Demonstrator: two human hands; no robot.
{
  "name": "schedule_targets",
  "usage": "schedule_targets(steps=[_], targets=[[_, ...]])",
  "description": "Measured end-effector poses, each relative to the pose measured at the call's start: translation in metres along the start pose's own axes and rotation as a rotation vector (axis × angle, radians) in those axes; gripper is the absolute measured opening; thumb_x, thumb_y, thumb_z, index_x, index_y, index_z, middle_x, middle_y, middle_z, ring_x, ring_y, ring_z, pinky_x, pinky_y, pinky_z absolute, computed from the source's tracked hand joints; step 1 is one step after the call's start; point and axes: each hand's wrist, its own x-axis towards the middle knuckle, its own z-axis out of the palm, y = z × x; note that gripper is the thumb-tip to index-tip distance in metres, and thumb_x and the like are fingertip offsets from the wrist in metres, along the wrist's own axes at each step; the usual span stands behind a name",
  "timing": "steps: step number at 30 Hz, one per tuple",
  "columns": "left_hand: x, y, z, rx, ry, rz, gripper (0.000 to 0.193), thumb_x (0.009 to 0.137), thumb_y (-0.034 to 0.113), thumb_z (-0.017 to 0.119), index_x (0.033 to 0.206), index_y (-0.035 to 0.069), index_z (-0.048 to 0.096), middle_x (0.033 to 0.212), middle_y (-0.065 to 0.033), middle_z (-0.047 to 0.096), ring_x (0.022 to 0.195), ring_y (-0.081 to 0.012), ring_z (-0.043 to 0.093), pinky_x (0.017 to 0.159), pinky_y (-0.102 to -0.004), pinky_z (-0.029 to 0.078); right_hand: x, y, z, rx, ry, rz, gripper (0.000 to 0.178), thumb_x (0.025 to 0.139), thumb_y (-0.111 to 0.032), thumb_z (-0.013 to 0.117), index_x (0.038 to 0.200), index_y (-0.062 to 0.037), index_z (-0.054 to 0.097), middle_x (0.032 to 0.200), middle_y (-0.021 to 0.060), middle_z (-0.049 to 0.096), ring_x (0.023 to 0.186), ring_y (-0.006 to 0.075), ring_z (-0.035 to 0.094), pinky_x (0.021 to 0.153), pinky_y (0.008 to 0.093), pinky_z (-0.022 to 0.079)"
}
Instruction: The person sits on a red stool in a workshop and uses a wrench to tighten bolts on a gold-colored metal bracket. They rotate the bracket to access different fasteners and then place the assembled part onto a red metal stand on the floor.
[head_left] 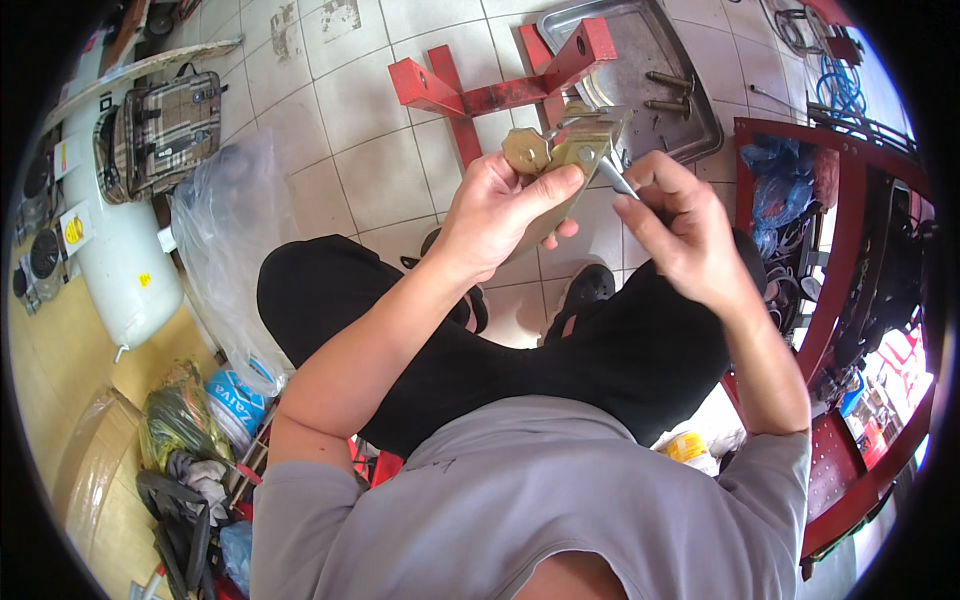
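My left hand [485, 215] is closed around a yellowish metal bracket assembly [575, 155], its thumb pressed along the near side. A round, knob-like end of the assembly sticks out by my index finger. In my right hand [685, 230], thumb and bent fingers pinch a slim silver tool, which looks like a wrench [616, 178]. Its far end meets the right side of the bracket, but the exact contact is hidden. Both hands are raised above the tiled floor, between my knees.
Just beyond my hands stands a red metal frame [505, 95]. A metal tray [650, 45] behind it holds two cylindrical pieces [668, 92] and small parts. At left are a plaid bag [175, 135], a white tank [130, 275] and clear plastic [225, 215]. A red rack [825, 310] stands right.
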Motion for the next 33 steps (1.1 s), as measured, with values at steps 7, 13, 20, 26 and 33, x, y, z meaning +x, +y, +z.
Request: schedule_targets(steps=[7, 13, 20, 26, 33], targets=[[0.006, -0.005, 0.0, -0.191, 0.041, 0.011, 0.024, 0.093, 0.029, 0.059, 0.099, 0.005, 0.058, 0.079, -0.0038, 0.061, 0.061, -0.0143, 0.061, 0.05, -0.0263, 0.049, 0.001, 0.0, 0.052, -0.07, 0.293, -0.1, 0.018, 0.09, -0.008, 0.057, 0.104, -0.002, 0.047, 0.072, 0.0175, 0.064, 0.068, 0.0314, 0.068, 0.057, 0.0379, 0.049], [0.003, -0.008, -0.021, -0.281, -0.152, 0.051, 0.027, 0.097, 0.034, 0.049, 0.099, 0.008, 0.056, 0.083, -0.002, 0.051, 0.068, -0.0143, 0.056, 0.051, -0.0281, 0.045, 0.001, -0.012, 0.022, -0.347, 0.204, -0.145, 0.018, 0.085, -0.009, 0.062, 0.096, -0.003, 0.049, 0.07, 0.0193, 0.061, 0.067, 0.0386, 0.062, 0.056, 0.0445, 0.048], [0.002, -0.003, -0.017, -0.144, -0.034, -0.001, 0.021, 0.096, 0.027, 0.052, 0.098, 0.007, 0.057, 0.086, -0.0019, 0.057, 0.069, -0.0135, 0.058, 0.054, -0.0277, 0.045, 0.01, -0.007, -0.016, -0.67, 0.268, -0.298, 0.014, 0.081, -0.011, 0.059, 0.094, -0.0062, 0.057, 0.073, 0.0174, 0.063, 0.066, 0.0356, 0.062, 0.055, 0.0446, 0.048], [0.007, 0.001, 0.002, 0.306, 0.061, -0.01, 0.021, 0.088, 0.016, 0.066, 0.103, 0.004, 0.059, 0.088, -0.0019, 0.062, 0.069, -0.011, 0.061, 0.057, -0.0244, 0.047, 0.014, 0.027, -0.012, 0.411, 0.292, 0.142, 0.028, 0.089, -0.026, 0.063, 0.104, -0.0028, 0.063, 0.072, -0.0041, 0.059, 0.061, 0.0034, 0.048, 0.049, 0.0206, 0.036], [0.007, -0.003, 0.01, 0.451, -0.011, -0.022, 0.024, 0.088, 0.018, 0.066, 0.104, 0.001, 0.061, 0.086, -0.0018, 0.064, 0.068, -0.0087, 0.061, 0.054, -0.0211, 0.046, 0.027, 0.034, 0.014, 0.545, 0.146, 0.224, 0.036, 0.097, -0.033, 0.05, 0.107, -0.0022, 0.066, 0.066, -0.0015, 0.06, 0.041, 0.0017, 0.035, 0.039, 0.021, 0.028]])
